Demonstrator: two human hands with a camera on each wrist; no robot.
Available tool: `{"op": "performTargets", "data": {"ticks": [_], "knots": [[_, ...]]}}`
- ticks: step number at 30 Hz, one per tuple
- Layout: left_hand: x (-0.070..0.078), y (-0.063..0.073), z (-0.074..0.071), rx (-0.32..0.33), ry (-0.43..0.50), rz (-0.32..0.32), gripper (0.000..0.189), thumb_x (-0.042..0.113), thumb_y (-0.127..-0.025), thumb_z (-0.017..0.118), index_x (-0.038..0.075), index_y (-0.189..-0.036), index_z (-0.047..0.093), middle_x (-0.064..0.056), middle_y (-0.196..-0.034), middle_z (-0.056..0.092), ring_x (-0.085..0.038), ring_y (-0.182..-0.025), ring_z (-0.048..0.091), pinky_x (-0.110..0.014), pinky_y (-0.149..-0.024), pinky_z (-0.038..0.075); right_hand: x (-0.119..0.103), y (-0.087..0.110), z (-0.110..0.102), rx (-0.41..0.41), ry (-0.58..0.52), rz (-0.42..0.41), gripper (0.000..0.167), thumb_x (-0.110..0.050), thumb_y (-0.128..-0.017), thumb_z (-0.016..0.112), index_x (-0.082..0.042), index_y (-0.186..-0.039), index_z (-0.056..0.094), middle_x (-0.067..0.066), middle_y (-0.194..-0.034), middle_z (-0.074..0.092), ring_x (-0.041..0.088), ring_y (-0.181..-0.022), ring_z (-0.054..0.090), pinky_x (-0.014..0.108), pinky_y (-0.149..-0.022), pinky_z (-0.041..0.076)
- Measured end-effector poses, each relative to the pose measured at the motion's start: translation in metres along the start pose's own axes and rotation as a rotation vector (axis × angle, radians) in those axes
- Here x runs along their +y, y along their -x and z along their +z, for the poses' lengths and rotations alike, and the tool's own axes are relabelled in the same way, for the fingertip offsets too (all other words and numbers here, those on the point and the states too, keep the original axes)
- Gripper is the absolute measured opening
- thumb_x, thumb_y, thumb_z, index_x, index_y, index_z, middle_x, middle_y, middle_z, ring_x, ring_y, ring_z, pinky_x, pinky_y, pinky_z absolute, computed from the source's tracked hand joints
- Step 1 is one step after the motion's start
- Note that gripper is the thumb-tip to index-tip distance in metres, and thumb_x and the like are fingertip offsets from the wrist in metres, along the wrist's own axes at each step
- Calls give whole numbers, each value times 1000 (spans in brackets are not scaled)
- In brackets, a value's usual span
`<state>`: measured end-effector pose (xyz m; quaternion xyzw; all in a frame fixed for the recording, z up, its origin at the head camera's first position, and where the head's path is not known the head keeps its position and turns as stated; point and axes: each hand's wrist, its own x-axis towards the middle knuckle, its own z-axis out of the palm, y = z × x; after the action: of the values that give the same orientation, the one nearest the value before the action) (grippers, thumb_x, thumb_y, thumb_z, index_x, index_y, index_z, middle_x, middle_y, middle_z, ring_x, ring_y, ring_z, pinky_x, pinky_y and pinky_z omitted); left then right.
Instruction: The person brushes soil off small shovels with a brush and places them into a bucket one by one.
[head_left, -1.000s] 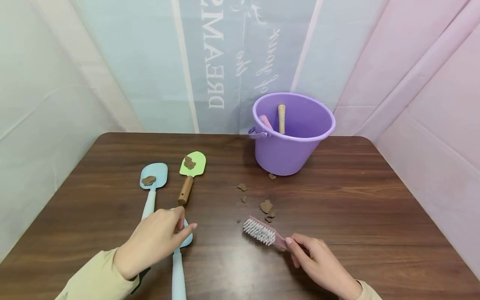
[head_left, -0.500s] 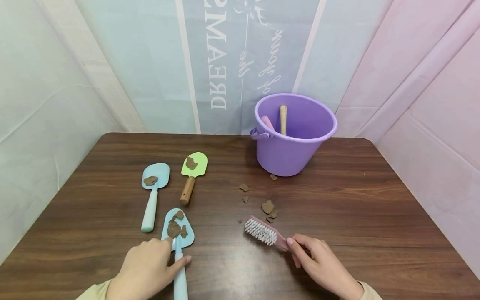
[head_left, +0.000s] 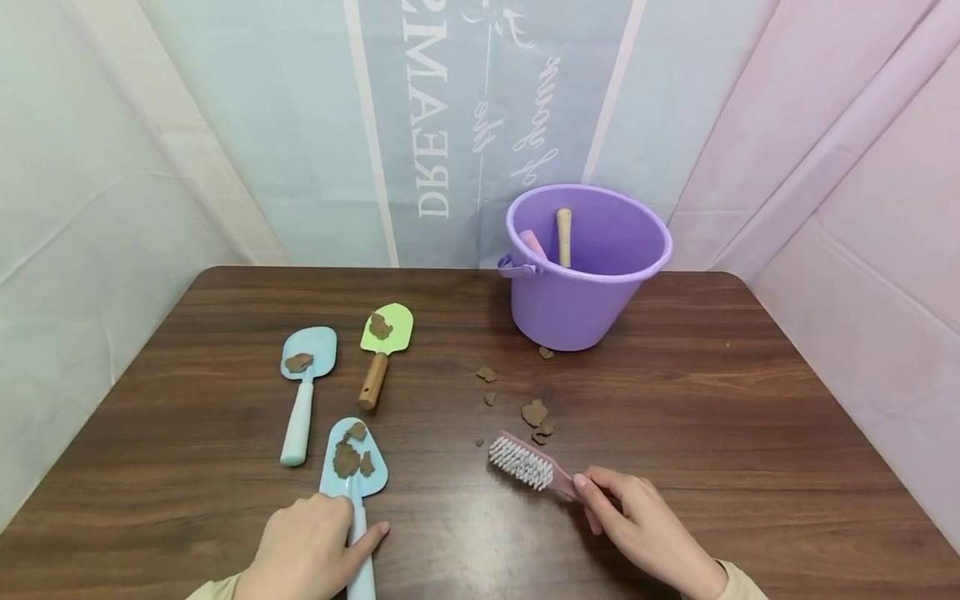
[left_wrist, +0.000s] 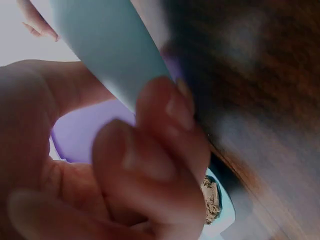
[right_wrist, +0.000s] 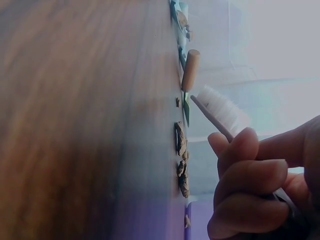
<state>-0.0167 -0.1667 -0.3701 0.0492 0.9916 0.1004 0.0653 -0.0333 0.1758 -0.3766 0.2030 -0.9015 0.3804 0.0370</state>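
My left hand [head_left: 300,546] grips the handle of a light-blue toy shovel [head_left: 372,477] at the front left; its blade bears several brown crumbly pieces [head_left: 347,459]. In the left wrist view, curled fingers [left_wrist: 145,155] lie against the pale handle [left_wrist: 110,45], with the thumb on its other side. My right hand [head_left: 648,529] pinches the end of a pink brush [head_left: 525,462] between thumb and fingers, white bristles facing up toward me. Just beyond the brush lie loose brown pieces [head_left: 534,412]. In the right wrist view the bristles [right_wrist: 222,107] point away from the tabletop.
A second blue shovel [head_left: 298,417] and a green one with a wooden handle [head_left: 372,382] lie at the left, each with a brown piece on its blade. At the back right stands a purple bucket [head_left: 562,312] with two handles sticking up inside. Fabric hangs behind the table [head_left: 712,433].
My left hand has come down and back toward me from above the front blue shovel's blade onto its handle, uncovering the blade. The right hand and brush have stayed put.
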Motion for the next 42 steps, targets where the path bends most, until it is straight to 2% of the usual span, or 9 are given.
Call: {"op": "performTargets", "data": {"ticks": [15, 23, 34, 42], "knots": [[-4, 0, 9, -37, 1, -8, 34, 31, -84, 64, 12, -63, 46, -2, -53, 45, -19, -48, 49, -39, -43, 38, -1, 0, 1, -11, -11, 2, 31, -13, -98, 52, -24, -69, 52, -23, -57, 43, -7, -50, 36, 15, -47, 33], [-1, -3, 9, -63, 56, -16, 26, 31, -83, 65, 9, -74, 54, -2, -55, 48, -19, -50, 50, -40, -43, 39, -1, 1, 1, -18, -15, 5, 29, -13, -98, 51, -23, -72, 53, -22, -57, 44, -7, -50, 37, 15, -47, 33], [15, -7, 6, 31, 99, 88, 25, 28, -80, 66, 13, -69, 50, 2, -52, 43, -16, -47, 45, -37, -42, 36, -1, 1, 0, -23, -22, 16, 29, -13, -99, 51, -23, -72, 53, -21, -57, 44, -7, -50, 36, 15, -47, 33], [32, -12, 2, 21, 174, 164, 22, 27, -81, 66, 12, -71, 53, 3, -53, 46, -13, -47, 44, -35, -43, 35, -1, 1, 0, -7, -19, 23, 28, -13, -99, 51, -24, -73, 55, -22, -57, 44, -7, -50, 36, 16, -47, 33]]}}
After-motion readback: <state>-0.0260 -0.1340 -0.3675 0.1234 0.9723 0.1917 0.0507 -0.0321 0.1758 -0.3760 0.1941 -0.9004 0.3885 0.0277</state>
